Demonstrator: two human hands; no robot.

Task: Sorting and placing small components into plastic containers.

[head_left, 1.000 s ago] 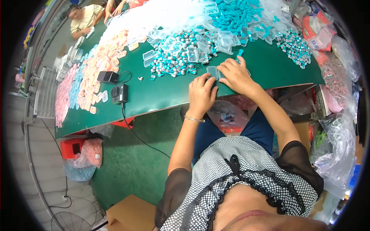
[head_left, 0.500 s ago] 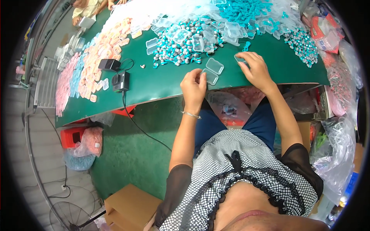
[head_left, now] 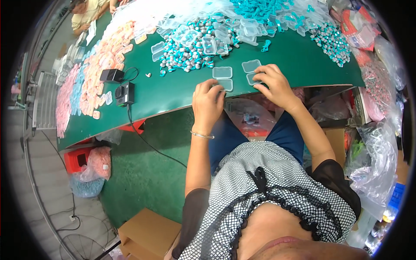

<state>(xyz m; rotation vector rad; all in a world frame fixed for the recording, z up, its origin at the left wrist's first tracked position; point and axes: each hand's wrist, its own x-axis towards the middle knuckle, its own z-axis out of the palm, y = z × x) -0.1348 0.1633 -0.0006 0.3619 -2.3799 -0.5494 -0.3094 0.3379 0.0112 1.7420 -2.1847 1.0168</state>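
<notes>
Two small clear hinged plastic cases lie unfolded on the green table in front of me. My left hand (head_left: 209, 100) is beside the left case (head_left: 222, 73); its bent fingertips touch the lower half, and the thumb stands apart. My right hand (head_left: 276, 85) has its fingers round the right edge of the right case (head_left: 251, 66), whose lower half is partly covered by them. Beyond the cases lies a heap of grey and turquoise beads (head_left: 190, 54) with turquoise cords, with more clear cases on top.
Turquoise cords (head_left: 255, 13) and grey-turquoise pieces (head_left: 331, 43) lie at the back and right. Peach flat pieces (head_left: 110, 52) spread on the left, near a black box (head_left: 112, 76) and a corded black device (head_left: 125, 93). Another person (head_left: 86, 15) sits at the far left.
My right hand has set its case down, unfolded, to the right of the other one. The left case has been turned straighter, and my left hand's thumb has spread away. The view has shifted slightly.
</notes>
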